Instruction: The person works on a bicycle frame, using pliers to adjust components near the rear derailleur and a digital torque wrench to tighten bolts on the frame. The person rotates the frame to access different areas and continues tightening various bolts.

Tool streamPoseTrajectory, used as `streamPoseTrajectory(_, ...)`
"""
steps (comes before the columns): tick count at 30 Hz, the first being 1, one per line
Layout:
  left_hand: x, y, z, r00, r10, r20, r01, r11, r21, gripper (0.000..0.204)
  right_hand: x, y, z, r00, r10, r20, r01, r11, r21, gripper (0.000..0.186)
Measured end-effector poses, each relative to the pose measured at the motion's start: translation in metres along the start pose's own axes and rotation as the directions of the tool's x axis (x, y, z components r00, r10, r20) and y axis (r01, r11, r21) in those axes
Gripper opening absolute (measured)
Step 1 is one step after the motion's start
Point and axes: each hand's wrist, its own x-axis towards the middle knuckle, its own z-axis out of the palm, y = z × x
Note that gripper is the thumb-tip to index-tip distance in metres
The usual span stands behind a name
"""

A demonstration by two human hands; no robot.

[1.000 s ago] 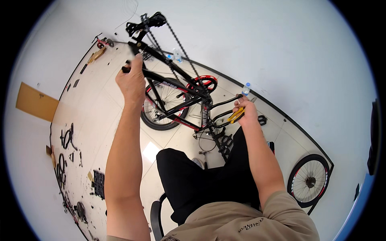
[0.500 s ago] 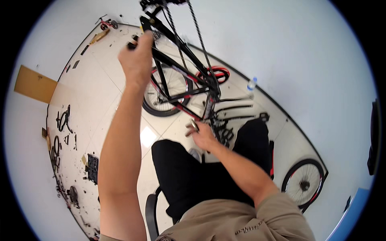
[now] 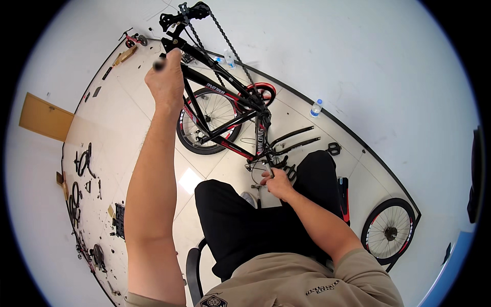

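A black bicycle frame with red and white markings slants across the upper middle. My left hand, arm stretched far forward, is closed around its upper left end, where a blurred dark round end sticks out beside the thumb. A chain hangs in a loop from black parts at the frame's top. My right hand is just below the frame's near end, fingers closed around a slim silver metal tool. Its exact kind is hard to make out. Whether it touches the frame I cannot tell.
Behind the frame is a spoked wheel, with a red ring beside it. A black fork, a pedal and a water bottle are to the right. Another wheel leans at the lower right. Loose parts line the left wall.
My left hand and the frame's upper end have shifted left and slightly down in view. My right hand has moved right and a little nearer me, still with the silver tool.
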Motion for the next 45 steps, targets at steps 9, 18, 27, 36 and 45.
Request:
streamPoseTrajectory(9, -0.006, 0.001, 0.0, 1.0, 0.02, -0.004, -0.02, 0.999, -0.036, 0.036, 0.003, 0.014, 0.005, 0.997, -0.075, 0.027, 0.079, 0.963, -0.258, 0.035)
streamPoseTrajectory(18, -0.016, 0.007, -0.002, 0.999, 0.048, 0.003, -0.048, 0.998, -0.041, 0.034, -0.002, 0.019, 0.014, 0.996, 0.073, 0.049, -0.048, 0.916, -0.398, 0.029)
streamPoseTrajectory(27, -0.022, 0.004, -0.002, 0.991, 0.135, 0.026, -0.132, 0.987, -0.086, 0.03, -0.014, 0.019, 0.03, 0.974, 0.166, 0.155, -0.055, 0.836, -0.546, 0.041)
streamPoseTrajectory(36, -0.038, 0.023, -0.001, 0.989, 0.131, 0.069, -0.132, 0.991, 0.01, 0.033, 0.013, -0.015, -0.025, 0.933, 0.359, -0.01, -0.263, 0.703, 0.66, 0.016)
streamPoseTrajectory(45, -0.036, 0.022, -0.008, 0.994, 0.079, 0.077, -0.083, 0.996, 0.04, 0.033, 0.009, 0.012, -0.044, 0.912, 0.406, 0.059, -0.303, 0.57, 0.764, 0.02)
